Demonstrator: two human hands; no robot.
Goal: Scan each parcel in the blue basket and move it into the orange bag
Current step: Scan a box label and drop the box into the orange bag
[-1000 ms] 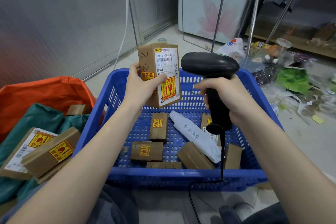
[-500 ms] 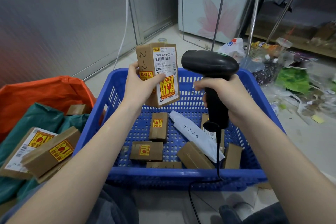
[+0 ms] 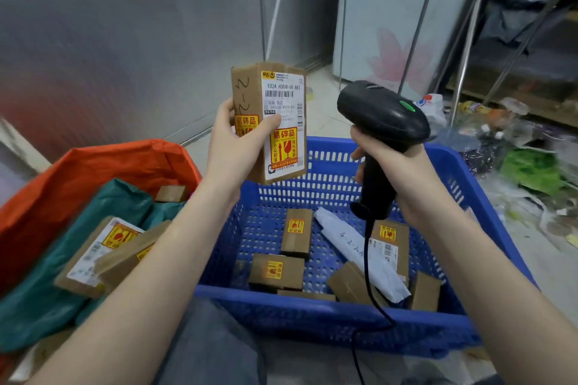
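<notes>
The left hand (image 3: pixel 233 147) gripped an upright cardboard parcel (image 3: pixel 270 122) above the blue basket (image 3: pixel 312 306), the right hand (image 3: pixel 397 165) at its 3 o'clock clasping a black scanner (image 3: pixel 380 122).

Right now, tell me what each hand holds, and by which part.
Left hand grips the cardboard parcel by its lower left side; right hand grips the scanner by its handle.
</notes>
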